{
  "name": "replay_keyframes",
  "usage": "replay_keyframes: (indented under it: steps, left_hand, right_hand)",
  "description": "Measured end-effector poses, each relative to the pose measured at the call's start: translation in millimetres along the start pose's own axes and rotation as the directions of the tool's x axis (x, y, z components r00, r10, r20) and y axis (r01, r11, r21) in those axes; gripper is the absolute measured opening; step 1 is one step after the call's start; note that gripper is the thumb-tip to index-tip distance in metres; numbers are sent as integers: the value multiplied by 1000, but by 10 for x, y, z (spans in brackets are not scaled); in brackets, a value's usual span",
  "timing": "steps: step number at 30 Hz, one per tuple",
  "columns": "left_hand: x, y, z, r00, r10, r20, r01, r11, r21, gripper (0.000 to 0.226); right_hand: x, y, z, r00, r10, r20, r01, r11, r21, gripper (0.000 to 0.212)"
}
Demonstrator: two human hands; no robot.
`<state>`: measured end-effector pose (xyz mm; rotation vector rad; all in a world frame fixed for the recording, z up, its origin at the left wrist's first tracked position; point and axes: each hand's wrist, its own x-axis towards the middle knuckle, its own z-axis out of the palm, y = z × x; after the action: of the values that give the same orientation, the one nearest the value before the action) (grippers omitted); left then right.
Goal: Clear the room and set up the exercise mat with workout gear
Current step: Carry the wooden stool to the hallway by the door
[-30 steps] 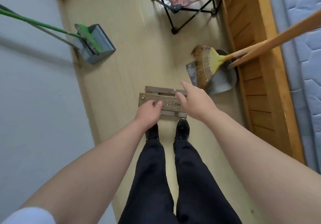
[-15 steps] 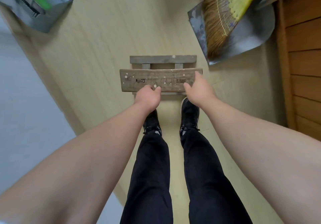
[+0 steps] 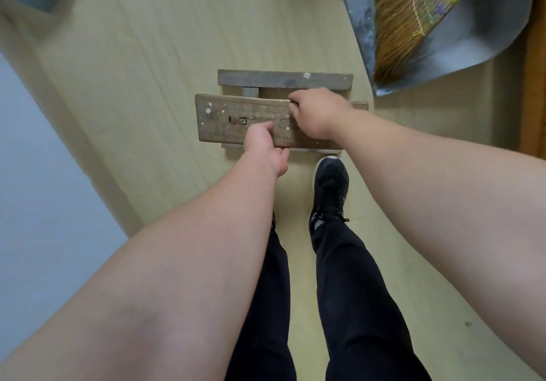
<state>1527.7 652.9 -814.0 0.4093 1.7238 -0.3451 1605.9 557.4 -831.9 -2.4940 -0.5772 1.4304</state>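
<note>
1 head view, looking steeply down, close over floor (image 3: 153, 43).

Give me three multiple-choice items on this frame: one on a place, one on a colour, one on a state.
1. Where do the bristles of the broom lie?
A. in the metal dustpan
B. on the wooden stool
C. under the shoe

2. What colour is the shoe?
A. white
B. black
C. red

3. What are the left hand and right hand doing?
A. hanging free
B. holding the broom
C. gripping the wooden stool

Answers:
1 A: the bristles rest inside the pan.
2 B: the shoe by the stool is black.
3 C: the left thumb lies on the seat at its near edge, and the right fingers curl at its far edge.
</note>
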Motion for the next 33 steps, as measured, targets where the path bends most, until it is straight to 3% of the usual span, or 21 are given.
replay_keyframes:
  steps: [3,9,16,19,24,30,33]
  left_hand:
    - [-47,-22,-39,1000,9,16,-8,998,-66,30]
    - [-350,26,-149,1000,19,25,-16,994,-106,56]
    - [-1677,114,-327,998,33,61,-31,999,-36,62]
    - [-2288,134,-436,996,39,78,-41,999,23,61]
    - [-3633,143,-731,984,60,167,-89,981,174,29]
    - [-4949,128,-969,958,86,274,-195,897,397,16]
    - [-5408,62,-1003,941,63,332,-233,833,501,23]
  right_hand:
    - [87,-66,40,1000,2,-4,-2,999,-47,34]
    - [-19,-227,-80,1000,20,-13,-21,998,-61,29]
    - [-1047,-592,-748,996,62,-61,-61,998,4,24]
    - [-1549,-781,-1068,992,82,-92,-77,995,58,25]
    - [-2813,-1204,-1739,971,138,-195,-99,976,196,34]
    - [-4093,-1598,-2276,920,251,-302,-137,926,352,40]
    - [-4596,-1700,-2347,860,348,-373,-167,882,440,39]
